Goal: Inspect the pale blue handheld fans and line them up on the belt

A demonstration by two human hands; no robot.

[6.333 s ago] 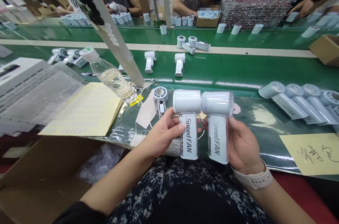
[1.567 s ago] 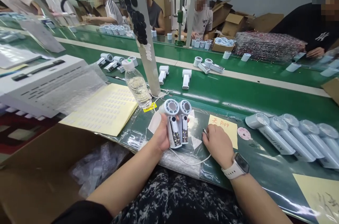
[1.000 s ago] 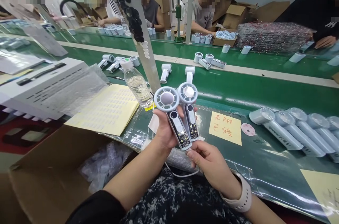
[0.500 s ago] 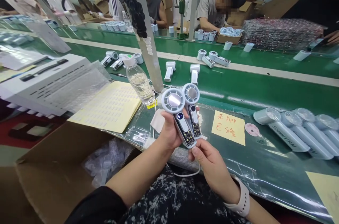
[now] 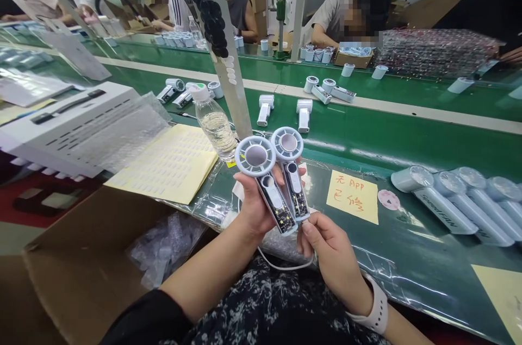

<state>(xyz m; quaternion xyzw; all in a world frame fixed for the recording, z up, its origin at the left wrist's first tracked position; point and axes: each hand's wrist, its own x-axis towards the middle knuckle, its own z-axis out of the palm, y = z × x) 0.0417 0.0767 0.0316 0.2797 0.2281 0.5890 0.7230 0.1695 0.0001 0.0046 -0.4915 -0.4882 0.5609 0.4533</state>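
Two light-blue handheld fans, a left fan [image 5: 277, 205] and a right fan [image 5: 294, 187], lie side by side in my left hand [image 5: 256, 208]. Their round heads point away from me, and circuit boards show in the open handles. My right hand [image 5: 326, 242] is closed at the bottom end of the right fan, its thumb and fingers pinched round something small, probably the end of the white cable [image 5: 285, 268] that loops below. The exact contact is hidden by the fingers.
A water bottle [image 5: 216, 127] and a yellow label sheet [image 5: 163, 163] stand left of the fans. Rightward are a handwritten note [image 5: 353, 196] and wrapped fans [image 5: 446, 206]. More fans lie on the green conveyor [image 5: 367, 133]. People sit across it.
Both fans have shifted slightly left in my left hand, and the lit display on the left fan is now dark. On the conveyor, nearby fans have moved a little right.
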